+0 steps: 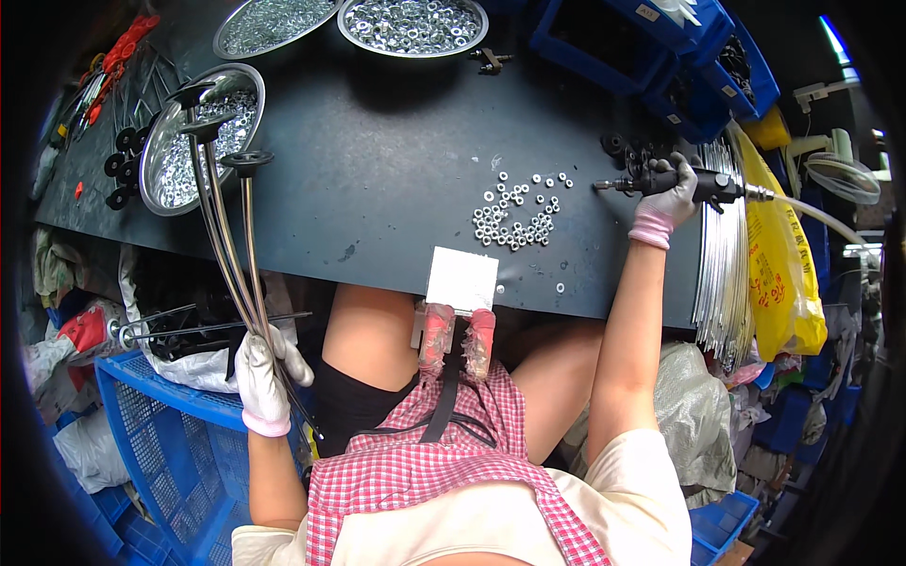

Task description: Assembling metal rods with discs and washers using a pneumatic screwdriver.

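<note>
In my gloved left hand [264,379], at the left by the table edge, is a bundle of metal rods [224,247]. The fingers are wrapped round their lower part, and black discs [248,160] cap the upper ends. My gloved right hand [672,193] grips a black air screwdriver [714,187] over the right side of the table. Its bit points left and a pale hose [812,209] runs from its back end. Loose nuts [514,222] lie scattered left of the bit. At the near table edge, between my knees, a white block [462,278] sits above two worn red grips [438,338].
Metal bowls of small hardware [412,26] stand along the far and left side of the table [377,179]. Blue bins [604,42] fill the far right corner. Thin metal rods [722,255] and a yellow bag [788,283] flank the right edge. A blue crate [170,443] stands lower left.
</note>
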### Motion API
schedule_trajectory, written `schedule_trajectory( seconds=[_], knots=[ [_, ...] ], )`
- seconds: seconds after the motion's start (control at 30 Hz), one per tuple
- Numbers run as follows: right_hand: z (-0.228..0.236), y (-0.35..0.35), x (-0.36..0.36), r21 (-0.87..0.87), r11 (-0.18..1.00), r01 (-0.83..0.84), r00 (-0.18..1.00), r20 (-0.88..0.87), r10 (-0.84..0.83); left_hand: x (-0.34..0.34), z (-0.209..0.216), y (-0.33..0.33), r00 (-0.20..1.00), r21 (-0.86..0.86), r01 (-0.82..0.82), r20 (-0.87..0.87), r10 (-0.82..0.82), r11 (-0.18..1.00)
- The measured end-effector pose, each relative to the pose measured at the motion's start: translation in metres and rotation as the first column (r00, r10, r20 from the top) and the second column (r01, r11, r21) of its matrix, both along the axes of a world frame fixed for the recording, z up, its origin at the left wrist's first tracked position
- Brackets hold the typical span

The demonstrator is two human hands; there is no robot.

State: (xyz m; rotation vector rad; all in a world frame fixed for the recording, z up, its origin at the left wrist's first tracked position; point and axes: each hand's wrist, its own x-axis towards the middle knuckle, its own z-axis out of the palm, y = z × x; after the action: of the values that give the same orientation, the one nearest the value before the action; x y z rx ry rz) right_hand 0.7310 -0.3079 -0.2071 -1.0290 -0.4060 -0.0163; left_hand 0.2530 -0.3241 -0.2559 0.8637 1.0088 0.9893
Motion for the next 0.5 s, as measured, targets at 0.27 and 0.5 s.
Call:
schedule_trajectory(
  seconds=[0.27, 0.5],
  knots=[
    [0.015, 0.030, -0.030, -0.232, 0.947, -0.224, 0.880, 0.368, 0.299, 0.006, 0.005, -0.001, 0.990, -0.006, 0.068, -0.122, -0.068, 0.998],
    [0.022, 0.029, -0.025, -0.427, 0.872, -0.241, 0.884, 0.275, 0.378, 0.004, -0.006, -0.002, 0.993, -0.072, 0.073, -0.088, -0.079, 0.995]
  ],
)
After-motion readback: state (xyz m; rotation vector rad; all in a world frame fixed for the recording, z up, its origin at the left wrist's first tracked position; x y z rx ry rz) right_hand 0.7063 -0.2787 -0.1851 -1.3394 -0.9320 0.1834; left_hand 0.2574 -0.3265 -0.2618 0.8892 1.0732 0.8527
